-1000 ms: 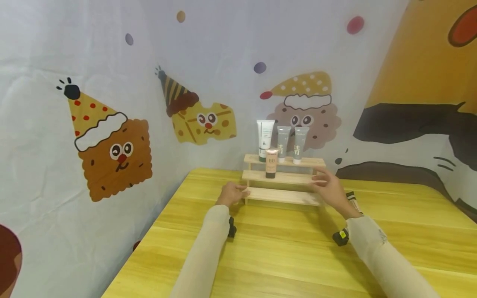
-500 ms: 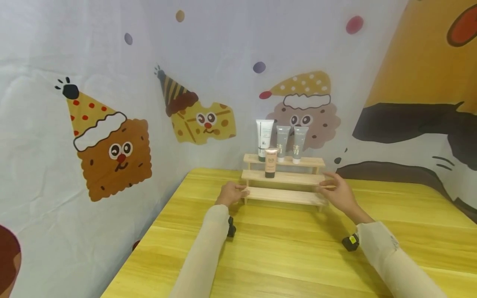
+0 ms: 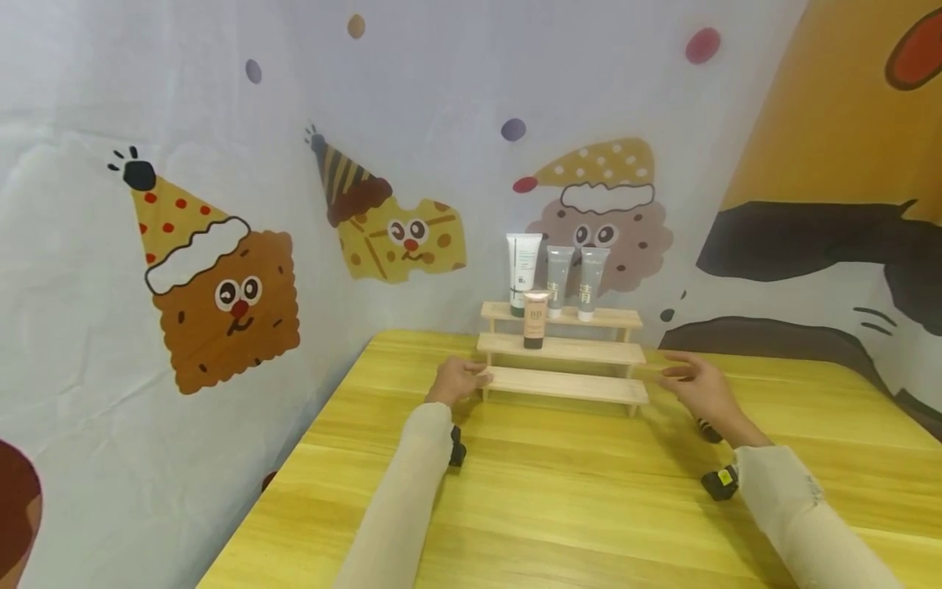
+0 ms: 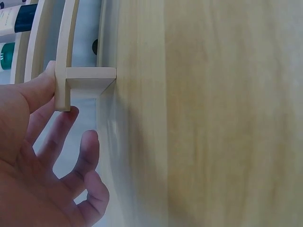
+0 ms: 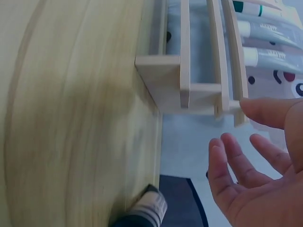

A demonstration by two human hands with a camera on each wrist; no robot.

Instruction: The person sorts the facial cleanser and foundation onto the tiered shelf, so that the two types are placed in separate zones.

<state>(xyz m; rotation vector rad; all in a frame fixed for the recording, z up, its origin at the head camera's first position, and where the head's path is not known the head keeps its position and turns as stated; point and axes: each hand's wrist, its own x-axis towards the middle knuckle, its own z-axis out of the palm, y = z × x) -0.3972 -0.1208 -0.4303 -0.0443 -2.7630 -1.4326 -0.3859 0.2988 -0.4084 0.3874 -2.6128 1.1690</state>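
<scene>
A three-step wooden display stand point(image 3: 562, 384) stands on the table. My left hand point(image 3: 456, 382) pinches the left end of its lowest step, thumb point(image 4: 43, 85) on top and fingertips at the underside. To the right of the stand, my right hand point(image 3: 699, 390) is off it, fingers loosely bent and holding nothing. On the top step stand a white tube point(image 3: 523, 270) with a dark green cap and two grey tubes point(image 3: 558, 278), all caps down. A beige BB cream tube point(image 3: 536, 319) with a black cap stands on the middle step.
A dark-ended tube with a pale label point(image 5: 152, 204) lies on the yellow wood-grain table point(image 3: 559, 491) to the right, partly hidden behind my right wrist in the head view. A printed cloth backdrop point(image 3: 412, 106) hangs close behind the stand.
My right hand has let go of the stand's right side and moved right and a little down. The left hand keeps its place at the lowest step, and the tubes stay put.
</scene>
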